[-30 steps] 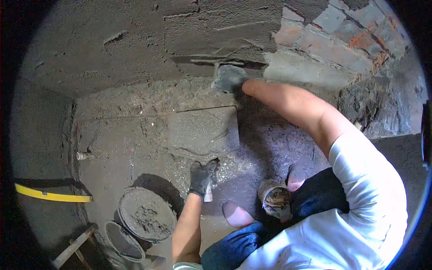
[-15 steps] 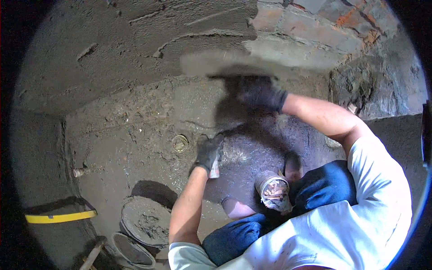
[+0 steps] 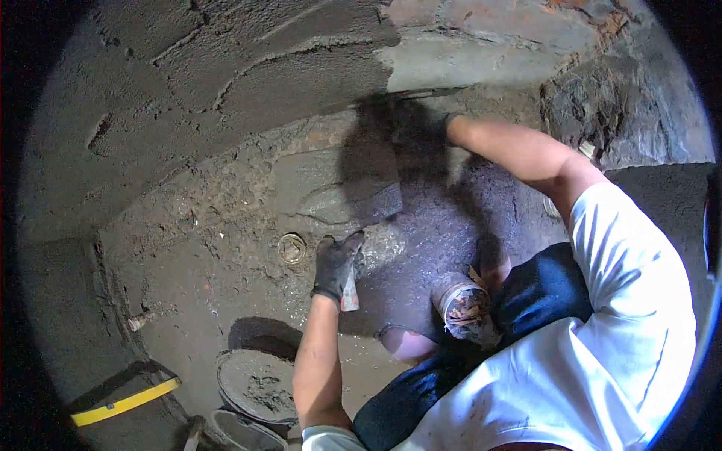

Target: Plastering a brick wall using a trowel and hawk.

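Observation:
My left hand, in a dark glove, is closed round a pale handle with a red end. Just beyond its fingers is a flat grey board smeared with wet mortar; whether the handle belongs to it I cannot tell. My right hand, also gloved, reaches to the foot of the wall. It grips a plastering trowel, whose thin blade edge shows against the wall; shadow hides most of the tool. Fresh grey mortar covers the wall's left part, with bare brick at the upper right.
A mortar bucket stands left of my left forearm, another round container beside it. Between my knees is a tub of scraps. A round brass-coloured fitting and a pipe stub are in the floor area; a yellow strip lies lower left.
My right hand has swung left and up toward the wall, and the trowel blade, earlier broad and blurred, now shows nearly edge-on. The whole view has shifted slightly; my left hand keeps its grip.

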Available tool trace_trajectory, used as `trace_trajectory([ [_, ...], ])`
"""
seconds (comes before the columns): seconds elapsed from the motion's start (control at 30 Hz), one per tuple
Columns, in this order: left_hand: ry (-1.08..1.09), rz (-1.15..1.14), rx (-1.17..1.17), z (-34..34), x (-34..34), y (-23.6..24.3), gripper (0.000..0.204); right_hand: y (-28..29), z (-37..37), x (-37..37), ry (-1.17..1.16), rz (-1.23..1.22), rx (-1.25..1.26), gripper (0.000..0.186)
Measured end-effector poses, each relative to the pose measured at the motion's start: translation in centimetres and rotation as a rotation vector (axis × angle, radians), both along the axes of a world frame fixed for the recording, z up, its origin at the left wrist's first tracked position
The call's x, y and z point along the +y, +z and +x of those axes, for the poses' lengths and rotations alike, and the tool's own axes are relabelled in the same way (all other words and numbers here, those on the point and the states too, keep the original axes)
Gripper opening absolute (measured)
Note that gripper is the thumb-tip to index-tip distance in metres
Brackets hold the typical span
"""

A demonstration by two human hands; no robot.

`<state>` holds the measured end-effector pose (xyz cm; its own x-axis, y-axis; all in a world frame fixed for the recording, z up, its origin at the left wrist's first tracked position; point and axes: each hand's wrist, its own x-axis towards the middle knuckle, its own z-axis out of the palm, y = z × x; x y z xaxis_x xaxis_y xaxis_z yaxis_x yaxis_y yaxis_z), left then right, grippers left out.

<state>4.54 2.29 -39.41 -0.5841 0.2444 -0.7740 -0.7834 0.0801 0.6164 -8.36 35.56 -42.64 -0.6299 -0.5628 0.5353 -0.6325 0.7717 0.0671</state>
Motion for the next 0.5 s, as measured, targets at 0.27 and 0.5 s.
trace_trajectory([
  [0.27,-0.169,-0.083,0.049,-2.1,1.7,-0.5,0.020,5.2,2.1,-3.6,-0.019,0.115,-1.015,0.027],
  [0.5,-0.053,0.047,0.055,-1.1,1.3,-2.0,0.020,9.9,6.6,-8.3,-0.084,0.053,-1.131,0.031],
])
